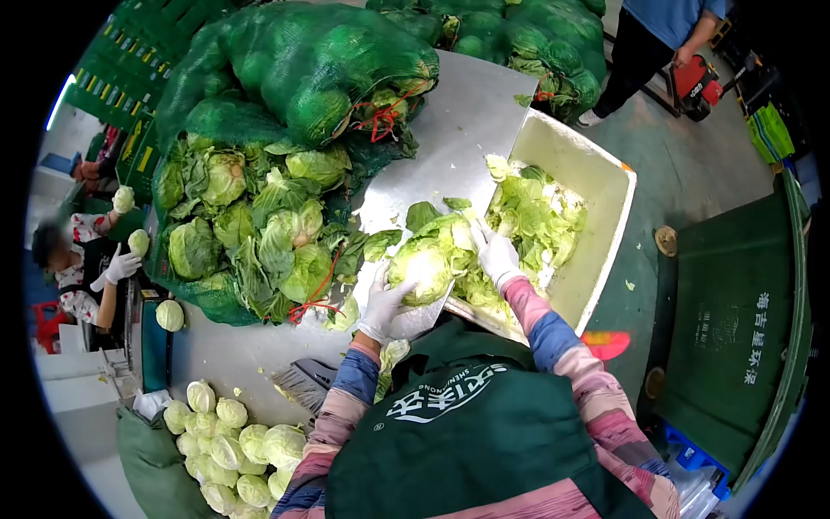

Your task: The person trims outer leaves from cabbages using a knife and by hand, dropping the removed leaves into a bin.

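A leafy cabbage (422, 266) is held over the metal table's right edge, in front of the dark green apron. My left hand (386, 298), in a white glove, wraps round its left and lower side. At its right side my gloved right hand (494, 253) has its fingers on the outer leaves, beside the box; the fingertips are partly hidden by leaf. A white foam box (616, 233) holds loose green leaves (536, 216). Left of the cabbage, untrimmed cabbages (285, 233) lie in an opened green net with red string (316, 304).
Full net sacks (303, 69) lie at the back of the metal table (467, 95). Trimmed cabbages (226, 450) are piled lower left. A co-worker (82, 268) stands at left, another person (661, 43) upper right by a red pallet jack (694, 86). A green bin (726, 329) stands right.
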`<action>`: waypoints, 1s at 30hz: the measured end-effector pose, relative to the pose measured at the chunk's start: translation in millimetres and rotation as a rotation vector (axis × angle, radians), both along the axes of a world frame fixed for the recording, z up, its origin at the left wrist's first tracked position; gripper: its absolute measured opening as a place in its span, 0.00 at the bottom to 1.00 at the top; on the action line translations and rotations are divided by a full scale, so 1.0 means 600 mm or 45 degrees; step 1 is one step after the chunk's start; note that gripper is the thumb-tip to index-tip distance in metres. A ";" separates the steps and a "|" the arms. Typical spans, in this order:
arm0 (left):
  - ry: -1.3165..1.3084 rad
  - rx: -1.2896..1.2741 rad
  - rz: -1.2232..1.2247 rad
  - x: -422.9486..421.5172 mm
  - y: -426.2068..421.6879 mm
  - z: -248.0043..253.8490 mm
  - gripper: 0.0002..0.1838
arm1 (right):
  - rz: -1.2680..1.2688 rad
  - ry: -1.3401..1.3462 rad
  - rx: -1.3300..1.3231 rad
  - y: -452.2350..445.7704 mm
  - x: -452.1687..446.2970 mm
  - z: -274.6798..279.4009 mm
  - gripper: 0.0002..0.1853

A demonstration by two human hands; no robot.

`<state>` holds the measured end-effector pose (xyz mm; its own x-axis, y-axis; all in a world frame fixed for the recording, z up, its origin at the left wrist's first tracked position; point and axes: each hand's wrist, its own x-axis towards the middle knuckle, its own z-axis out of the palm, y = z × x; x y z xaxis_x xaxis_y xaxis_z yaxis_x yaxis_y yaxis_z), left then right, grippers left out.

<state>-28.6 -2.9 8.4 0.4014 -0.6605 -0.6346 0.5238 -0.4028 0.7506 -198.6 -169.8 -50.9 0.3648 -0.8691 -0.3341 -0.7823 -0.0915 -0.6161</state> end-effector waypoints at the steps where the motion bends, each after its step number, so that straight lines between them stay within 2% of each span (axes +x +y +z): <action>1: -0.001 -0.004 0.005 0.007 -0.005 -0.013 0.39 | 0.005 -0.001 -0.004 0.004 0.004 0.012 0.28; 3: -0.403 -0.304 -0.274 0.021 -0.011 -0.051 0.39 | 0.118 -0.158 -0.161 0.021 0.012 0.042 0.32; 5: -0.511 -0.326 -0.216 0.009 -0.028 -0.047 0.38 | 0.405 -0.109 -0.297 0.038 0.015 0.081 0.33; 6: -0.623 -0.354 -0.158 0.005 -0.041 -0.041 0.37 | 0.388 -0.155 -0.381 0.040 0.016 0.074 0.33; 8: -0.564 -0.256 -0.143 0.006 -0.061 -0.028 0.36 | 0.371 -0.198 -0.463 0.041 0.011 0.064 0.33; 10: -0.479 -0.138 -0.100 0.011 -0.074 -0.033 0.33 | 0.498 -0.026 -0.381 0.040 0.006 0.090 0.33; 13: -0.427 -0.178 -0.048 0.014 -0.085 -0.049 0.37 | 0.620 0.086 -0.392 0.045 0.012 0.076 0.32; 19: -0.478 -0.175 -0.059 0.005 -0.082 -0.051 0.35 | 0.586 0.057 -0.490 0.033 0.033 0.065 0.31; 21: -0.474 -0.177 -0.076 0.003 -0.077 -0.055 0.34 | 0.739 0.105 -0.342 0.006 0.041 0.072 0.29; 22: -0.597 -0.222 -0.101 0.000 -0.071 -0.061 0.34 | 0.657 0.006 -0.122 -0.009 0.042 0.096 0.27; 23: -0.720 -0.268 -0.121 -0.001 -0.069 -0.068 0.33 | 0.537 -0.102 -0.032 -0.026 0.045 0.078 0.25; 25: -0.658 -0.322 -0.121 0.000 -0.060 -0.064 0.33 | 0.380 -0.396 -0.049 -0.042 0.052 0.049 0.23; 28: -0.535 -0.381 -0.135 0.013 -0.045 -0.065 0.33 | 0.224 -0.119 0.079 -0.076 0.030 0.023 0.25; 30: -0.574 -0.233 -0.265 0.015 -0.016 -0.054 0.33 | 0.128 -0.055 0.049 -0.067 0.010 0.007 0.26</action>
<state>-19.6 -12.6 -23.9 0.4562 -0.8391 -0.2963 0.0559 -0.3054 0.9506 -192.7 -209.8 -46.5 0.4639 -0.8143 -0.3490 -0.7433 -0.1433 -0.6534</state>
